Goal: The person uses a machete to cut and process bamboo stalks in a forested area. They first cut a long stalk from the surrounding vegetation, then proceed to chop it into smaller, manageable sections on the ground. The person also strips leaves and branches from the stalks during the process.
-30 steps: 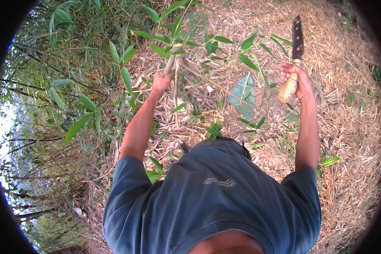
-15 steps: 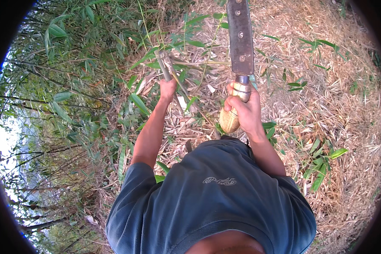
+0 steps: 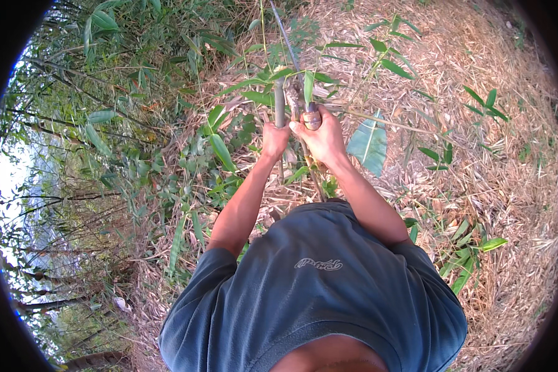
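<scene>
My left hand [image 3: 275, 140] is closed around a cut greenish-grey stalk [image 3: 279, 102], probably bamboo, whose pale top end stands above my fist. Close beside it, my right hand [image 3: 326, 141] grips the banded wooden handle [image 3: 312, 118] of a machete. The machete's long dark blade [image 3: 286, 38] points away from me, seen nearly edge-on and partly covered by a narrow green leaf [image 3: 308, 87]. Between my hands runs a second, thinner brown stalk [image 3: 303, 147]. My right thumb lies over or against it; I cannot tell whether it presses on it.
Dry straw-like leaf litter [image 3: 496, 180] covers the ground to the right. A broad green leaf [image 3: 369, 146] lies just right of my right hand. Dense bamboo foliage [image 3: 115, 133] fills the left side. A leafy sprout [image 3: 465, 254] grows at the lower right.
My right hand has moved left with the machete, next to my left hand, and the blade has turned edge-on. My left hand and its stalk have shifted slightly right and toward me.
</scene>
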A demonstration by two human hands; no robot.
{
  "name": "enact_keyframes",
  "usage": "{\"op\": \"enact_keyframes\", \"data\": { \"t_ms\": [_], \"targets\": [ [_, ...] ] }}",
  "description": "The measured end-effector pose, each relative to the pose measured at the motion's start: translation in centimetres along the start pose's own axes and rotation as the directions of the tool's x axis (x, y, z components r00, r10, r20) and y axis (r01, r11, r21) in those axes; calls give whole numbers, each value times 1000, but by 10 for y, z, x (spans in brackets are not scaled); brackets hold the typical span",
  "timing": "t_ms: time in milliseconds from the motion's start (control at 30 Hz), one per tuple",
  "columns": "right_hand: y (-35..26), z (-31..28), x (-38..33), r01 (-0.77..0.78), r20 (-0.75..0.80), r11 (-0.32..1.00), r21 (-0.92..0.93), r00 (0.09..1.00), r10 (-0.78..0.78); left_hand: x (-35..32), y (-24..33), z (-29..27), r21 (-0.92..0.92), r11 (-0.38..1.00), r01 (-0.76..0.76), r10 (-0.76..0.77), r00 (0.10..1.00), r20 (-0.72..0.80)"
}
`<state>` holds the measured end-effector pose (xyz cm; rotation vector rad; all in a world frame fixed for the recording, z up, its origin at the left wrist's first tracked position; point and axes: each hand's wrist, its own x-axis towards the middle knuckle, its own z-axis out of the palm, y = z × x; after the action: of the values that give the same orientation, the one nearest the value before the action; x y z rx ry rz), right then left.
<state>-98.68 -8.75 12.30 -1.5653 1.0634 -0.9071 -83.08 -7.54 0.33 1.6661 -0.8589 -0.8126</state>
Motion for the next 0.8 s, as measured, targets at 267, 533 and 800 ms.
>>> {"op": "enact_keyframes", "data": {
  "t_ms": [267, 533, 800],
  "targets": [
    [-25, -2, 14, 71, -2, 941, 330, 997, -74, -42, -3, -36, 520, 746, -415, 570, 803, -177],
    [-51, -14, 8, 24, 5, 855, 517, 999, -32, -86, -19, -82, 384, 923, 13, 173, 879, -445],
    [-59, -22, 5, 21, -39, 845, 535, 999, -1, -110, -42, -111, 831, 520, -197, 728, 612, -310]
  ]
}}
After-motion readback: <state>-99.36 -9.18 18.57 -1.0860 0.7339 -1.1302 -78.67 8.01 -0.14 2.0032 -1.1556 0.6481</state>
